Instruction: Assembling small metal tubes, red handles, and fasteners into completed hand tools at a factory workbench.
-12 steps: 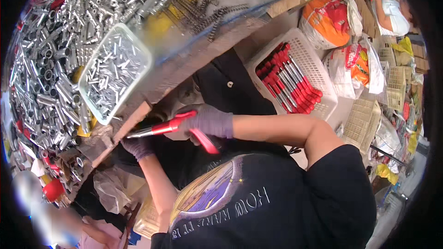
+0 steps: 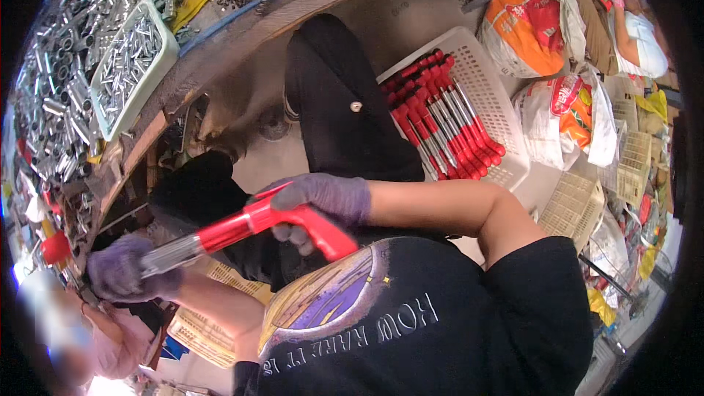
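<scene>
Right hand (image 2: 320, 198) is grasping the red-and-silver gun-shaped tool (image 2: 229, 230) near its handle; tool is slanting between both hands. Left hand (image 2: 123, 270) is meeting its silver end (blurring; cannot tell whether fingers are closing there). Seemingly a two-handed handling step, calling for steady alignment; contact is staying unclear.

I see the red tool (image 2: 227, 232), silver-barrelled with a curved handle, slanting from my right hand (image 2: 312, 202) down-left to my left hand (image 2: 125, 268).
</scene>
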The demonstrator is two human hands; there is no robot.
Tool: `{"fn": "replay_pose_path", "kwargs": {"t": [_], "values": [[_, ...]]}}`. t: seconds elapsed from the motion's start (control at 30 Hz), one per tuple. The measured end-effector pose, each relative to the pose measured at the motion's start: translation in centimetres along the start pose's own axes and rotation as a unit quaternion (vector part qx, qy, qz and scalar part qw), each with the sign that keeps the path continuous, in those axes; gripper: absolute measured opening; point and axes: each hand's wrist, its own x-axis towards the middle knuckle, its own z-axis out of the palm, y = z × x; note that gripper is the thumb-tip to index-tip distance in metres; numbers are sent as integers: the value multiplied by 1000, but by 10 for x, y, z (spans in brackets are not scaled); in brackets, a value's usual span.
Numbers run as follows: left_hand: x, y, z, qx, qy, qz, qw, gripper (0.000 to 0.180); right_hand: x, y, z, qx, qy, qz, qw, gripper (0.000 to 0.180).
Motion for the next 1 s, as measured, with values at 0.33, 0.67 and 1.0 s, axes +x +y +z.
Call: {"fn": "replay_pose_path", "kwargs": {"t": [0.33,0.67,1.0], "values": [[17,-55,52,664,-53,271,695,17,-136,-30,56,-471,27,-388,792,48],[-14,-78,-61,556,201,-235,771,58,-311,-74,-14,-593,543,-19,595,55],[-50,-58,-83,517,280,-213,780,58,-256,-118,-408,-175,627,9,759,15]]}}
